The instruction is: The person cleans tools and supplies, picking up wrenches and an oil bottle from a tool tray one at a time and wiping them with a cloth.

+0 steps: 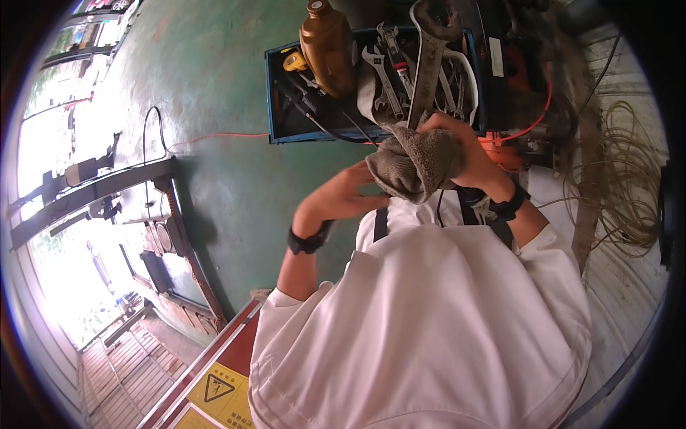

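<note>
My right hand (471, 159) is closed on a bunched grey-brown knit rag (407, 168). A large open-end wrench (427, 75) stands up out of the rag, its jaw end pointing away from me. How far its shank runs inside the cloth is hidden. Beside the rag on the left is my left hand (339, 194), thumb and fingers apart and slightly blurred. Its fingertips reach to the cloth's edge; whether they touch it I cannot tell. Just beyond both hands sits a blue-edged tool tray (269, 100) with several adjustable wrenches (386, 82) inside.
A brown plastic bottle (329, 50) and a yellow tape measure (294, 61) are in the tray. An orange hose (221, 134) crosses the green floor (236, 179). Coiled tubing (625, 179) lies at right. A red box with a yellow warning label (218, 390) stands at lower left.
</note>
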Demonstrator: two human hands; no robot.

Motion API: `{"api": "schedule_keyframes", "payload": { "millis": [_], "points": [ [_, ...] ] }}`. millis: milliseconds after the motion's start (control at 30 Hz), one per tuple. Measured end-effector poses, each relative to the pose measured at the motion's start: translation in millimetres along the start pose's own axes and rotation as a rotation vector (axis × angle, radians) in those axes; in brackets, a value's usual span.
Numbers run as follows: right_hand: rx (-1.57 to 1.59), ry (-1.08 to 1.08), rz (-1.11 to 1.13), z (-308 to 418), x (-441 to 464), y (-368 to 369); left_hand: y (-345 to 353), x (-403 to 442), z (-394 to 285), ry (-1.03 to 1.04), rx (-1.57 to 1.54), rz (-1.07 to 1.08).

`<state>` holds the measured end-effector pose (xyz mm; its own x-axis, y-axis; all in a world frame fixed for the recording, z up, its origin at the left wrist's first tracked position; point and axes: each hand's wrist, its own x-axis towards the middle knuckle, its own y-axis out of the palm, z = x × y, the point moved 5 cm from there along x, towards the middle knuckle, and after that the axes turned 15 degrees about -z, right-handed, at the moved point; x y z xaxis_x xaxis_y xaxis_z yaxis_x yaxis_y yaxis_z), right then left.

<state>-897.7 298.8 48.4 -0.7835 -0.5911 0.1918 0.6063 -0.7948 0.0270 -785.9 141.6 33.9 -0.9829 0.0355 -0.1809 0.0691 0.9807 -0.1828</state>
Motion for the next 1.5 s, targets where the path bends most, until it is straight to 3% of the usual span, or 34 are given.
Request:
{"api": "schedule_keyframes", "payload": {
  "millis": [67, 100, 200, 400, 433, 500, 567, 600, 700, 800, 833, 1033, 1133, 1233, 1333, 1367, 1500],
  "points": [
    [-0.117, -0.055, 0.071, 10, 7, -9, -24, -3, 16, -0.257, -0.058, 0.09],
    [-0.15, -0.092, 0.119, 14, 12, -12, -34, 5, 11, -0.208, -0.18, 0.057],
    [-0.315, -0.292, 0.267, 25, 24, -13, -48, 43, -28, 0.079, -0.464, -0.314],
    [-0.409, -0.301, 0.545, 20, 35, -6, -21, 99, -34, -0.077, -0.943, -0.1],
    [-0.42, -0.292, 0.501, 19, 36, -8, -17, 104, -26, -0.058, -1.16, -0.097],
    [-0.445, -0.273, 0.408, 15, 38, -15, -18, 102, -26, -0.023, -1.183, -0.338],
    [-0.266, -0.104, 0.184, 15, 43, -45, -23, 96, -28, 0.041, -1.217, -0.547],
    [-0.174, -0.021, 0.076, 12, 43, -63, -29, 92, -28, 0.08, -1.26, -0.575],
    [-0.23, -0.089, -0.398, -2, 31, -122, -51, 76, -25, 0.164, -1.397, -0.722],
    [-0.034, 0.061, -0.643, -5, 16, -104, -64, 70, -22, 0.252, -1.468, -0.736],
    [0.036, 0.052, -0.614, -6, 15, -88, -64, 68, -27, 0.207, -1.495, -0.845],
    [0.513, 0.473, -0.557, -18, 19, -22, -67, 56, -44, 0.343, -1.528, -0.8],
    [0.302, 0.313, -0.462, -19, 19, -18, -66, 48, -49, 0.407, -1.522, -0.754],
    [-0.228, -0.039, -0.391, 8, 19, -21, -66, 48, -55, 0.358, -1.483, -0.766],
    [-0.132, -0.161, -0.236, 8, 10, -20, -74, 50, -50, 0.25, -1.605, -0.743],
    [0.087, -0.024, -0.206, 8, 9, -18, -77, 48, -49, 0.263, -1.631, -0.689],
    [-0.113, -0.081, 0.014, 22, 23, -24, -77, 42, -45, 0.323, -1.684, -0.582]
  ]
}}
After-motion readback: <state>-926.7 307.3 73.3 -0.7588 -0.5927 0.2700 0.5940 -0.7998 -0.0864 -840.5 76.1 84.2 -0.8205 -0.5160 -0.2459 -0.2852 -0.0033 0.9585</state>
